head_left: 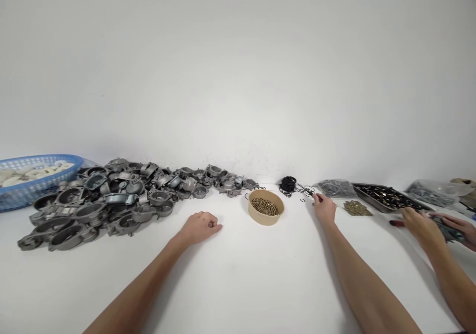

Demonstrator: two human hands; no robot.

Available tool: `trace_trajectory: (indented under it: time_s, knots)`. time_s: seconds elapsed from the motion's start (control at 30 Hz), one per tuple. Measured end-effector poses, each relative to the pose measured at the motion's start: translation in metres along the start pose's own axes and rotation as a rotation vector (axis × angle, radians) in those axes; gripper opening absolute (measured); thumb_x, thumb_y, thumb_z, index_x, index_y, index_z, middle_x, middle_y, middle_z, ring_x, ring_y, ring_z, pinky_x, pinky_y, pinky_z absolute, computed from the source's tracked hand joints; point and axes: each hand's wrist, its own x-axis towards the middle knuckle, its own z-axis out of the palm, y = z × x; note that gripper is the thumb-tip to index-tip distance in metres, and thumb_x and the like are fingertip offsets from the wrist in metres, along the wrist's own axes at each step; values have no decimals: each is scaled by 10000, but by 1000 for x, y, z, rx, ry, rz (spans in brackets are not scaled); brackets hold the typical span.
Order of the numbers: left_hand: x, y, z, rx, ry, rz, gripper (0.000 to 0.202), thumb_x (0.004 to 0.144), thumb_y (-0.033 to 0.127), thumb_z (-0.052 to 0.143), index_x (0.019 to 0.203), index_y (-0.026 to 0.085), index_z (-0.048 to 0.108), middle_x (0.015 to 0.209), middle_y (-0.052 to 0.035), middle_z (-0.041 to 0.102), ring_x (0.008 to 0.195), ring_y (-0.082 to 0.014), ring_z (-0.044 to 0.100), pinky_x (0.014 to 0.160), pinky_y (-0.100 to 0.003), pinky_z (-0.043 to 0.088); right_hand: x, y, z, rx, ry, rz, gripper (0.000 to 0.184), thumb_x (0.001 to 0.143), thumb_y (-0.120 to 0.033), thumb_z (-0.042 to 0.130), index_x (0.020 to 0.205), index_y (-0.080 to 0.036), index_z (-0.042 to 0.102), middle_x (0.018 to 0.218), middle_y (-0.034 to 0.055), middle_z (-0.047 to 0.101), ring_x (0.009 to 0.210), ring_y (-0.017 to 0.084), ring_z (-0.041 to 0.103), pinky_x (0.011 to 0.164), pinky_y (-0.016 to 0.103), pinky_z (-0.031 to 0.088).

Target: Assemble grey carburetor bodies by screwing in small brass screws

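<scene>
My left hand point(201, 228) rests on the white table with its fingers curled in and the thumb pointing right; nothing shows in it. My right hand point(324, 208) reaches to the back, thumb and fingertips pinched at a thin black O-ring point(308, 191) among a few loose ones. Left of these stands a stack of black O-rings point(287, 184). Between my hands is a round tan paper bowl point(265, 220) holding many small brass-coloured screws point(265, 206). Grey metal cup-shaped castings point(128, 188) lie heaped beyond my left hand.
A blue plastic basket point(40, 189) with white parts stands far left. To the right lie a bag of small grey parts point(337, 189), a patch of brass-coloured pieces point(357, 208) and a metal tray point(372, 203) of dark parts. A co-worker's hands point(424, 227) hold a metal piece nearby.
</scene>
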Motion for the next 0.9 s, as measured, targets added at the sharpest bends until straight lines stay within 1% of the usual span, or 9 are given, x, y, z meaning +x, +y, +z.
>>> trace_trajectory:
  time_s: [0.1,0.23,0.33,0.47,0.57,0.73,0.9]
  knots:
    - [1,-1,0,4,-1,13,403,858,470,470,558,207,414,650,-16,584,766,-232,581,685,-304,355,-2,2,-10,62,62,103,444,842,-387,497,1001,-77,772,596,94,715,746,292,680,806,371,470]
    - [1,-2,0,7,-8,23,407,858,478,470,556,209,429,655,-15,582,758,-227,579,680,-297,355,-7,5,-28,92,175,199,456,827,-367,471,975,-55,768,655,122,734,761,305,686,795,363,481]
    - [0,-1,-1,8,-13,20,413,858,485,467,558,207,417,659,-16,586,746,-226,575,673,-299,349,-7,5,-42,84,222,217,439,817,-358,473,969,-67,764,693,128,740,757,298,679,822,373,480]
    - [-2,1,-3,-5,-17,20,421,863,494,463,562,206,401,670,-21,599,772,-238,582,679,-304,351,-3,4,-53,32,224,179,384,792,-338,494,935,-106,764,810,151,753,827,306,654,893,410,446]
    - [-2,2,-4,-17,-21,17,424,860,498,469,557,208,409,669,-23,605,775,-241,590,686,-309,360,-2,1,-50,-24,172,128,329,776,-306,512,894,-125,761,836,154,748,850,305,643,911,415,428]
    - [-2,1,-3,-15,-23,13,437,851,519,462,549,209,398,653,-23,597,761,-239,586,679,-313,358,-4,-1,-37,-110,45,22,275,776,-281,551,881,-151,770,825,132,745,827,276,645,856,360,442]
    - [-1,1,-2,-12,-25,23,433,860,501,452,554,204,373,630,-10,562,732,-225,561,677,-306,341,-2,0,-35,-201,40,-20,294,815,-264,528,921,-137,772,859,149,732,826,273,628,817,354,423]
